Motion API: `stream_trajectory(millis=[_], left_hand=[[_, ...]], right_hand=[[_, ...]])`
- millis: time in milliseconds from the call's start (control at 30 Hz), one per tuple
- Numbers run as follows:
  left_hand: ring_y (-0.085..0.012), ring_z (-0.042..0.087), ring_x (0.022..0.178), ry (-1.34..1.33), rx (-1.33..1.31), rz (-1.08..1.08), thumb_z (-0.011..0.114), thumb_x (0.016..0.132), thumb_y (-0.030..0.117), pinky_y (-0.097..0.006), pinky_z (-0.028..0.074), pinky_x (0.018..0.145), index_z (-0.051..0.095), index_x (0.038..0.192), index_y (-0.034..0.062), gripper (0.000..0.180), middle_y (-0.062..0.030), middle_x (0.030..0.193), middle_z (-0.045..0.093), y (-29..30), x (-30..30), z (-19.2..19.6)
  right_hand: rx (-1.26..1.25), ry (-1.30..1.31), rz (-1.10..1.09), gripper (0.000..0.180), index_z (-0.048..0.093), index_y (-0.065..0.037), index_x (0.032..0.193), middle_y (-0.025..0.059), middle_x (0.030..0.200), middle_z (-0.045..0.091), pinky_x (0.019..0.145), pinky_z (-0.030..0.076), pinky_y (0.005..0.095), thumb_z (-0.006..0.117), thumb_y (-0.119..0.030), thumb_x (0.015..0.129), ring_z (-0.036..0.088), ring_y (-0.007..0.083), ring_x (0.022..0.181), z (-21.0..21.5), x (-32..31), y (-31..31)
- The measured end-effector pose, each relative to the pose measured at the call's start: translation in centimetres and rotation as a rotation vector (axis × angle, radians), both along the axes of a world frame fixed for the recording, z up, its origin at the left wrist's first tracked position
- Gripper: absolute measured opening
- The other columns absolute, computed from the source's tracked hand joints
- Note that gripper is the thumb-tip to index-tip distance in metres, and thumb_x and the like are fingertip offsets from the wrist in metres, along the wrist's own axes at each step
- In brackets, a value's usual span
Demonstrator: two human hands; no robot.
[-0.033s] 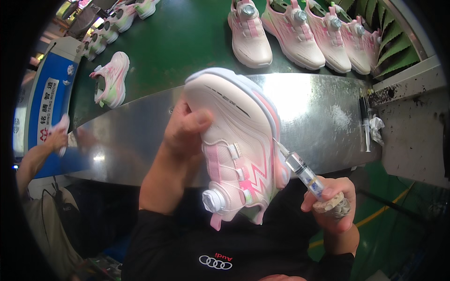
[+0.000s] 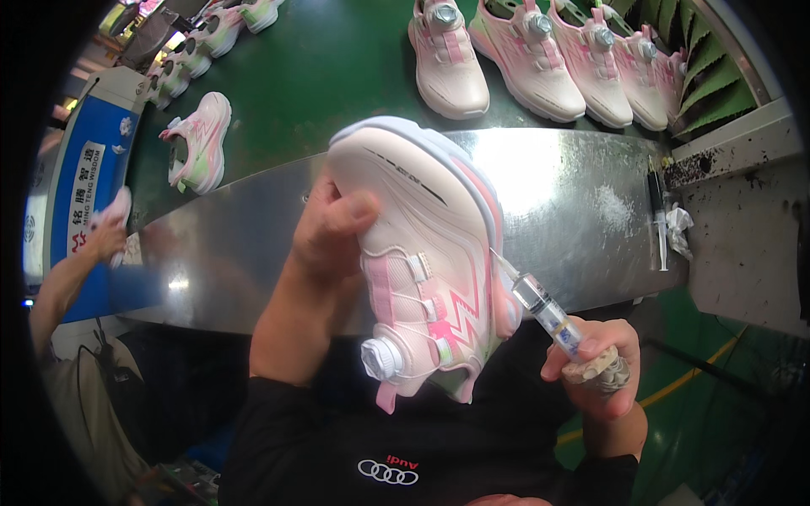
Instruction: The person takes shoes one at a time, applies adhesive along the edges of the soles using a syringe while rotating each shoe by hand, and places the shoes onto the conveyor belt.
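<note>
We hold a pink-and-white sneaker [image 2: 426,253] up over the near edge of a steel workbench [image 2: 557,194], toe pointing far, its round dial closure [image 2: 381,357] facing us. Our left hand [image 2: 329,232] grips the shoe on its left flank, fingers curled and pressed together against the upper, thumb on top. Our right hand [image 2: 595,371] pinches a syringe [image 2: 544,308] between thumb and fingertips, a worn wrap around one finger; its fine needle touches the right side of the shoe where the sole meets the upper.

Beyond the bench, on the green conveyor belt [image 2: 337,76], four finished sneakers [image 2: 540,55] stand in a row at far right, one more sneaker [image 2: 198,139] lies at left, and others trail away toward the far left corner. A spare syringe [image 2: 658,215] and a crumpled scrap [image 2: 677,228] rest at the bench's right end. At far left another person's hand [image 2: 105,236] holds a pale cloth against a blue panel [image 2: 84,177].

The risks, as we judge them: the needle is close to our own left fingers, and a slip along the smooth sole edge could prick skin. Too hard a push on the plunger could flood the seam and stain the pale upper. The shoe is gripped on one side only, so a twist could pull the needle off its line or bend it.
</note>
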State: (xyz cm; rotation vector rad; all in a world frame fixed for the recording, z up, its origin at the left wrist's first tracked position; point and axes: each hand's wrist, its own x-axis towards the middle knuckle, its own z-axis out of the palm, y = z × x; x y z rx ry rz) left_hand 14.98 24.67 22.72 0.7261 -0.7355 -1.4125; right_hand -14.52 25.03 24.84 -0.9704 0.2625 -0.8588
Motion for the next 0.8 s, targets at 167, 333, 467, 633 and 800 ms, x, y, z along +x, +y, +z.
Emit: stream_trajectory(millis=[167, 333, 467, 633, 800], left_hand=[[-0.0212, 0.059, 0.095, -0.003, 0.051, 0.066, 0.061, 0.072, 0.022, -0.03, 0.047, 0.084, 0.048, 0.117, -0.0036, 0.053, -0.0137, 0.104, 0.059, -0.1, -0.6, 0.0], [-0.0224, 0.062, 0.091, 0.135, 0.095, 0.035, 0.06, 0.074, 0.022, -0.032, 0.051, 0.081, 0.048, 0.116, -0.0042, 0.051, -0.0148, 0.102, 0.06, -0.4, -0.6, 0.2], [-0.0237, 0.063, 0.09, 0.221, -0.036, -0.055, 0.058, 0.079, 0.021, -0.034, 0.053, 0.078, 0.048, 0.115, -0.0056, 0.046, -0.0173, 0.103, 0.061, -1.0, -0.6, -0.2], [-0.0265, 0.062, 0.093, 0.305, -0.058, -0.121, 0.055, 0.085, 0.02, -0.037, 0.053, 0.08, 0.046, 0.116, -0.0063, 0.042, -0.0194, 0.106, 0.06, -1.2, 0.1, -1.1], [-0.0268, 0.061, 0.096, 0.421, 0.01, -0.211, 0.053, 0.087, 0.026, -0.037, 0.053, 0.081, 0.044, 0.12, -0.0064, 0.046, -0.0202, 0.11, 0.058, -1.5, 0.0, -1.5]], right_hand=[[-0.061, 0.025, 0.022, 0.063, 0.054, 0.002, 0.11, 0.0171, 0.086, 0.061, 0.065, 0.044, 0.0282, 0.076, -0.042, 0.07, 0.056, 0.0193, 0.074, -0.9, -0.9, 0.4], [-0.086, 0.07, 0.047, 0.062, 0.056, 0.002, 0.108, 0.0172, 0.085, 0.063, 0.063, 0.04, 0.0273, 0.077, -0.041, 0.069, 0.054, 0.018, 0.072, -1.3, -1.6, 1.1], [-0.14, 0.108, 0.042, 0.06, 0.058, 0.001, 0.106, 0.0134, 0.082, 0.065, 0.06, 0.037, 0.0282, 0.077, -0.04, 0.068, 0.057, 0.0187, 0.07, -1.8, -2.4, 1.8], [-0.186, 0.102, 0.035, 0.056, 0.059, 0.001, 0.103, 0.0118, 0.081, 0.066, 0.059, 0.036, 0.0289, 0.076, -0.041, 0.069, 0.059, 0.0192, 0.066, -2.2, -3.1, 2.6], [-0.224, 0.113, 0.037, 0.055, 0.059, 0.001, 0.102, 0.0116, 0.08, 0.066, 0.057, 0.036, 0.0296, 0.075, -0.041, 0.07, 0.06, 0.0196, 0.067, -2.8, -3.8, 2.8]])
